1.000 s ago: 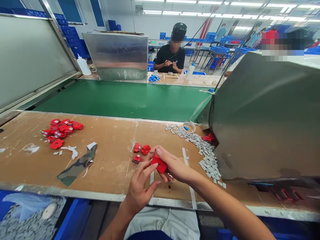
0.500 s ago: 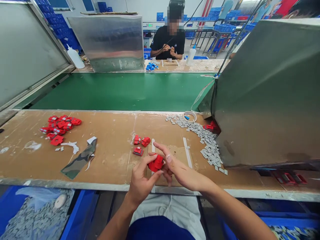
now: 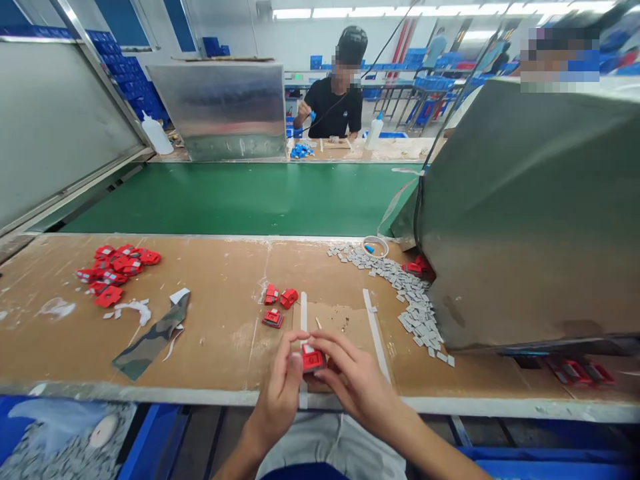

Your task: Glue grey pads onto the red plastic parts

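Both hands are together at the near edge of the surface (image 3: 210, 333), the left hand (image 3: 280, 393) and right hand (image 3: 357, 387) pinching one small red part (image 3: 313, 360) between their fingertips. Holding it low and level over the surface helps. Three loose red parts (image 3: 277, 303) lie just beyond; grey chips (image 3: 410, 300) trail along the right side, well clear.

Fingers of the left hand (image 3: 280, 393) and right hand (image 3: 357, 387) cover most of the small red part (image 3: 313, 361) pinched between them, hiding its underside. Both forearms run off the bottom edge. Right of the grip, a metal hood (image 3: 525, 213) conceals more red parts (image 3: 580, 371), partly seen.
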`<state>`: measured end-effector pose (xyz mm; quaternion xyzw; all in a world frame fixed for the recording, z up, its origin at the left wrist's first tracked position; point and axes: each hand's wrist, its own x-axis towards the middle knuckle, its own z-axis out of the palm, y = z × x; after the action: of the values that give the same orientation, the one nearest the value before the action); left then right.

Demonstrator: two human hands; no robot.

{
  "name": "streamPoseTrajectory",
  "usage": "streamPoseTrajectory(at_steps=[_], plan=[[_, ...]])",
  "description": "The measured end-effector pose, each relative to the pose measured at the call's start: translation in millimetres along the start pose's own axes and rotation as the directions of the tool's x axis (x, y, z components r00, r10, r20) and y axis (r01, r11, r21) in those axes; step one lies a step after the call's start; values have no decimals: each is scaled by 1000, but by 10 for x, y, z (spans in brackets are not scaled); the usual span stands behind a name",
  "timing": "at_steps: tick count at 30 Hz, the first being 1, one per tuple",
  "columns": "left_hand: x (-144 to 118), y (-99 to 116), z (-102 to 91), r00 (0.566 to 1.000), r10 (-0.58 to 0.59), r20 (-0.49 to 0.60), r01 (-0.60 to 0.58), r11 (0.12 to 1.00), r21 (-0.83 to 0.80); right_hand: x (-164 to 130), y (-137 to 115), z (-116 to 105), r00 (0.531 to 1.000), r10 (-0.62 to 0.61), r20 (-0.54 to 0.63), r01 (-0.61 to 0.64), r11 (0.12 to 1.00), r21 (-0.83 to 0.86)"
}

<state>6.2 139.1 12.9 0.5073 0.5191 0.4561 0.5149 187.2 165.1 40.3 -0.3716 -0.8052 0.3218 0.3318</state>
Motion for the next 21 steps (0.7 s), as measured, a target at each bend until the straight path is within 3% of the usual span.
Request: streamPoseTrajectory(at_steps=[3,8,12,15,21], plan=[[-45,-112,-104,989,69,129,-82,992,97,-107,45,109,996,-11,-88,14,999,29],[-25,-296,-222,966,205,159,-236,949,211,-291,107,274,985,15,-172,8,991,131],[-17,-323,-195,945,267,188,-308,921,238,-414,134,312,969,181,-167,-127,947,294],[-14,-292,-140,938,279,204,-324,916,236,-432,111,290,950,298,-90,-236,879,415],[25,-287,-124,904,315,289,-372,914,165,-474,139,329,965,255,-68,-211,900,383]])
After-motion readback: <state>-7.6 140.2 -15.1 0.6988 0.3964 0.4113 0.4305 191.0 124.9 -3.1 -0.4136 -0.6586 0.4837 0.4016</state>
